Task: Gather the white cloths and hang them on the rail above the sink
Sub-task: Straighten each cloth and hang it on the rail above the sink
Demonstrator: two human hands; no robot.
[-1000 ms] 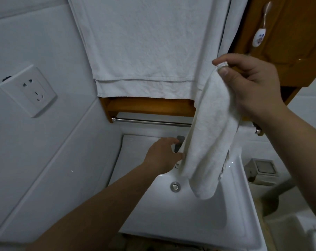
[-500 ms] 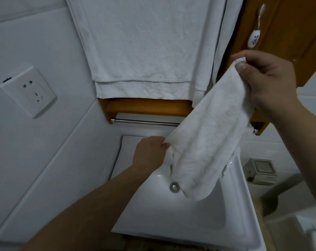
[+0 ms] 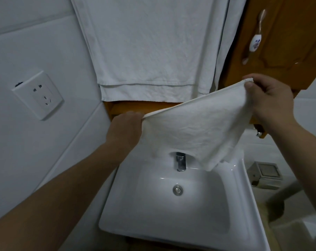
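A small white cloth [image 3: 197, 127] is stretched out above the white sink [image 3: 171, 211]. My left hand [image 3: 125, 129] pinches its lower left corner and my right hand [image 3: 269, 98] pinches its upper right corner. The cloth's free end droops toward the faucet [image 3: 180, 161]. The cloth and my left hand hide most of the metal rail under the wooden cabinet; only its right end bracket [image 3: 258, 133] shows. A large white towel [image 3: 148, 48] hangs over the cabinet front above.
A wooden cabinet door [image 3: 284, 38] with a ceramic handle [image 3: 255, 43] is at the upper right. A wall socket [image 3: 39, 95] sits on the white tiles to the left. A small metal box [image 3: 265, 173] is right of the sink.
My left hand took hold of the cloth's lower corner and lifted it up and left. My right hand shifted right. The cloth went from hanging limp to being spread between both hands.
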